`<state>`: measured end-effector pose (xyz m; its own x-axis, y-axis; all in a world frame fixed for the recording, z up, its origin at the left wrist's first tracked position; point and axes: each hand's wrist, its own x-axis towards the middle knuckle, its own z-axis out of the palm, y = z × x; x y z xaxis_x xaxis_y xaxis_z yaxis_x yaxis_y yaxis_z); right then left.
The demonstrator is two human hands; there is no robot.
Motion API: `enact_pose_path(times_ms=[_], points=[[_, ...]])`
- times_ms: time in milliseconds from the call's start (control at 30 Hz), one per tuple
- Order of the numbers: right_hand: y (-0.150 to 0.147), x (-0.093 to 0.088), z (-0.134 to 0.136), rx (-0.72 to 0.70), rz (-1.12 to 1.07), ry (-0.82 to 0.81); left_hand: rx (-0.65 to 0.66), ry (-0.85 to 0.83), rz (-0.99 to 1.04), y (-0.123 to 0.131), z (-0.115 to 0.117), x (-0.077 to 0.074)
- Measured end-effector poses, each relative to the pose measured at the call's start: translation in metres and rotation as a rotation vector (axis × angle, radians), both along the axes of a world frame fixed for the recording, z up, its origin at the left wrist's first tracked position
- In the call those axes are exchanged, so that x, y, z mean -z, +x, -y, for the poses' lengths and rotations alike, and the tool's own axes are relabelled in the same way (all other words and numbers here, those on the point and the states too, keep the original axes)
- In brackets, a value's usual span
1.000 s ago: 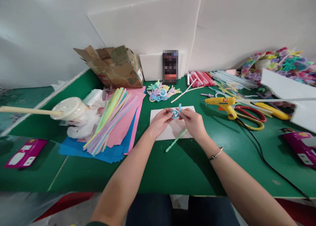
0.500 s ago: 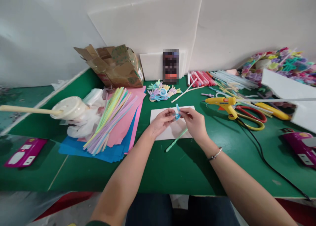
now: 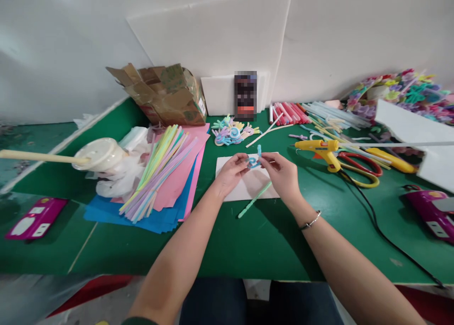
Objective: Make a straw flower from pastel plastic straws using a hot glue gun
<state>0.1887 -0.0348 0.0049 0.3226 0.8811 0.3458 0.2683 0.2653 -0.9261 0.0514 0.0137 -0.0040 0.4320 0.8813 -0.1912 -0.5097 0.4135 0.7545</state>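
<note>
Between my two hands is a blue pipe cleaner, curled into a small coil with one end sticking up. My left hand pinches the coil from the left. The fingertips of my right hand are closed on its upright end. Both hands are just above a white board. A green pipe cleaner lies slanting across the board's front edge onto the table. Beyond the board is a small pile of curled pastel pipe-cleaner shapes.
Pastel pipe cleaners lie over pink and blue sheets on the left, beside a lidded cup. A yellow glue gun with a black cord, scissors and red sticks are on the right. A phone stands behind.
My right hand has shifted slightly right, drawing the blue pipe cleaner's end away from the coil. The coil now looks looser, and its end points more upright.
</note>
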Motion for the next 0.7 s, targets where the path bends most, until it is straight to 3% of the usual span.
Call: enact_pose_path(times_ms=[167,367,700], points=[[0.0026,0.0021,-0.0038,0.026,-0.109,-0.115,-0.191,0.227,-0.251,0.0014,-0.0017,0.0032],[0.0036,0.0015,-0.0029,0.037,-0.015,-0.092,-0.203,0.496,-0.568,0.0025,-0.0019,0.0050],[0.0067,0.0022,-0.0045,0.018,0.028,-0.134,-0.166,0.445,-0.537,0.0001,-0.0044,0.0087]])
